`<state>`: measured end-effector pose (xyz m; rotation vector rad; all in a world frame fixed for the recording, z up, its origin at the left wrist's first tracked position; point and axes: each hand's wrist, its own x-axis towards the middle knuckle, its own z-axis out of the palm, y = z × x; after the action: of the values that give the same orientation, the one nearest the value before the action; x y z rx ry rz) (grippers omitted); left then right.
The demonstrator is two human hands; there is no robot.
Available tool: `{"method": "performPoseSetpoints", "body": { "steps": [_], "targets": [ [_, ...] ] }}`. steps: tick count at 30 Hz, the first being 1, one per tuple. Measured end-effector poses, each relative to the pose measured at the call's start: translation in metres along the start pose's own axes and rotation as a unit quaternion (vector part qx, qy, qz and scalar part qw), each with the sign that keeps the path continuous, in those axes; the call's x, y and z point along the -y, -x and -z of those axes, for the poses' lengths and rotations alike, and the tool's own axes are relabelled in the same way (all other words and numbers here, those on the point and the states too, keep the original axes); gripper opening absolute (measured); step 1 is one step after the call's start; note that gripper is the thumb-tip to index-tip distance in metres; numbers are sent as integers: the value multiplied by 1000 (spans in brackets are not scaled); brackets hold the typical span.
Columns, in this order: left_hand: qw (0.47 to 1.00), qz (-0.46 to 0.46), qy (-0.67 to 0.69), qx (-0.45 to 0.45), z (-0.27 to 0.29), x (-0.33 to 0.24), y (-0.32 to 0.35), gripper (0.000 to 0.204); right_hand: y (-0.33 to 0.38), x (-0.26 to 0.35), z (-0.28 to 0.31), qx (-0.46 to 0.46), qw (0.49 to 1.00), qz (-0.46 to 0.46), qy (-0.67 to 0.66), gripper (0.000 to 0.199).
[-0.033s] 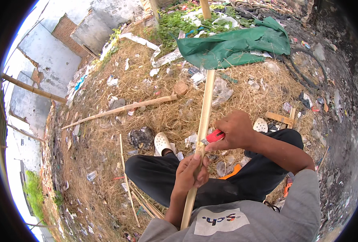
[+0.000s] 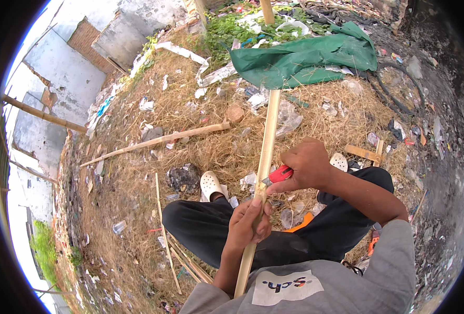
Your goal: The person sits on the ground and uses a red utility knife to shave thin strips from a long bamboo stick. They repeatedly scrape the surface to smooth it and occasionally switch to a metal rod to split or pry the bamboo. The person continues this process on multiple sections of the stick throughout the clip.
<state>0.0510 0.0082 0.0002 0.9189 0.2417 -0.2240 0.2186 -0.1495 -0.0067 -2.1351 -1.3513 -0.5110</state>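
A long, pale split bamboo strip [image 2: 268, 137] runs from beside my body up to a green tarp. My left hand [image 2: 247, 222] is wrapped round its lower part, just above my lap. In my right hand [image 2: 306, 166] is a red utility knife [image 2: 280, 174], gripped with the thumb low against the strip. The blade tip meets the strip's right side, a little above my left hand. Fibres look roughened on the bamboo near the blade. My fingers partly hide the knife's handle.
The green tarp [image 2: 305, 60] lies ahead over litter and plants. A bamboo pole [image 2: 158, 142] rests on dry grass to the left; thin bamboo strips [image 2: 190, 264] lie by my left leg. A dark lump [image 2: 183, 178] sits near my left shoe. An orange object [image 2: 300, 222] lies between my legs.
My right hand and the knife have shifted very slightly up and to the right. My left hand stays in place on the bamboo strip.
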Motion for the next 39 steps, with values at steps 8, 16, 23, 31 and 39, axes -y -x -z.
{"method": "performPoseSetpoints", "body": {
  "steps": [8,16,23,31,39],
  "targets": [
    [1000,10,4,3,5,9,0,38,-16,-47,1,-30,991,-106,77,66],
    [999,30,-45,0,2,16,10,38,-23,-84,12,-84,976,-169,109,65],
    [991,48,-126,-11,-13,13,41,34,-24,-142,41,-73,915,-377,124,68],
    [979,-42,-189,-68,10,5,14,34,-3,0,10,51,997,-62,7,68],
    [976,-54,-196,-75,6,2,3,32,-7,-17,-10,13,997,-57,54,69]
  ]
}}
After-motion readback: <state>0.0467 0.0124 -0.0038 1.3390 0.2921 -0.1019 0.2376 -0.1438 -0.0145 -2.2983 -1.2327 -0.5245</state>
